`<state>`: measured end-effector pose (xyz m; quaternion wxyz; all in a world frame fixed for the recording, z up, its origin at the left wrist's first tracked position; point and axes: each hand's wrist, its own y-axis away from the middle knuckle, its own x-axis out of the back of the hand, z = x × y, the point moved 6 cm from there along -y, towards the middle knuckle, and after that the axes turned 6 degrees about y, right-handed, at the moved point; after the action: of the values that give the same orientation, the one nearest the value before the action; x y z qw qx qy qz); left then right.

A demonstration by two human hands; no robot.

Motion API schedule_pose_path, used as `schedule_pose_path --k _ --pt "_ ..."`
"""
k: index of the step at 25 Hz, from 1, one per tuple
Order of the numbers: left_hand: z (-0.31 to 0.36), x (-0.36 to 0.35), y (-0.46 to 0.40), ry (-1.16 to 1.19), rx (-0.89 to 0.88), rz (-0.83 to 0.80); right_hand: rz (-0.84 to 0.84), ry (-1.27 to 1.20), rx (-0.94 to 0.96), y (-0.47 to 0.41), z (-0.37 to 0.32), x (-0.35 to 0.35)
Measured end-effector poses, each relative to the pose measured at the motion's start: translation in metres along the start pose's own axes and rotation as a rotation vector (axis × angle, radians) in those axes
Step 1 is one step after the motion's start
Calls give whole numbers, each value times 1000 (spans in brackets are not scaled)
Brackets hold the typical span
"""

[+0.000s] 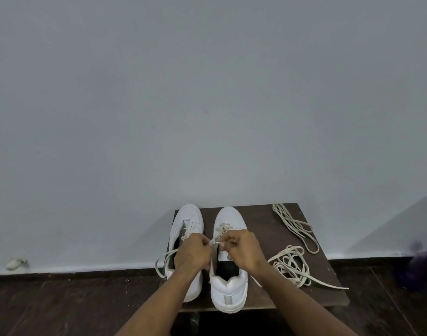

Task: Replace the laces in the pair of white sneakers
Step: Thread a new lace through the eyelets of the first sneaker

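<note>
Wall (207,93): a plain pale grey wall fills most of your view, running down to a white strip at its foot.
Floor (62,306): dark wood boards lie under you, with a small pale crumpled thing (16,263) by the wall at the left (too blurred to name).
Table (261,221): a small dark brown table stands against the wall, and it carries both shoes and the spare laces.
Right shoe (229,293): this white sneaker sits in the middle of the table, heel toward you, toe toward the wall, with a lace crossed through its front eyelets.
Left shoe (188,215): the other white sneaker stands just beside it on the left, also toe to the wall, and a loose cream lace end (164,259) trails off its left side over the table edge.
Left hand (193,254): your fingers are curled together, pinching a lace end above the tongue of the right shoe.
Right hand (244,251): your fingers are curled here too, pinching the lace (217,241) close to your left hand, the two nearly touching.
Near spare lace (290,265): a cream lace lies in a loose tangle on the table to the right of the right shoe.
Far spare lace (294,226): another cream lace lies in long loops toward the table's back right corner, apart from the tangle.
</note>
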<state>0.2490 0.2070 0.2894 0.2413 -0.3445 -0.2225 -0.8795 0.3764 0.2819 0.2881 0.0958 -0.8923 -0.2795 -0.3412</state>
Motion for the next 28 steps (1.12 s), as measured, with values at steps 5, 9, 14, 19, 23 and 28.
schedule_pose_path --k 5,9,14,19,23,28 --pt "-2 0 -3 32 28 -4 40 208 -25 -4 -4 -9" --pt "-5 -3 -2 36 0 27 108 341 -9 -1 -12 -11" --pt "-1 -6 6 -17 -60 104 135 362 -56 3 -10 -15" --pt "0 -3 -5 29 -87 -16 99 324 -79 -1 -9 -16" --pt "-2 -4 -10 198 -19 -136 14 211 -50 1 -3 -21" --pt "-1 -3 -11 157 -28 -107 141 284 298 31 -17 -11"
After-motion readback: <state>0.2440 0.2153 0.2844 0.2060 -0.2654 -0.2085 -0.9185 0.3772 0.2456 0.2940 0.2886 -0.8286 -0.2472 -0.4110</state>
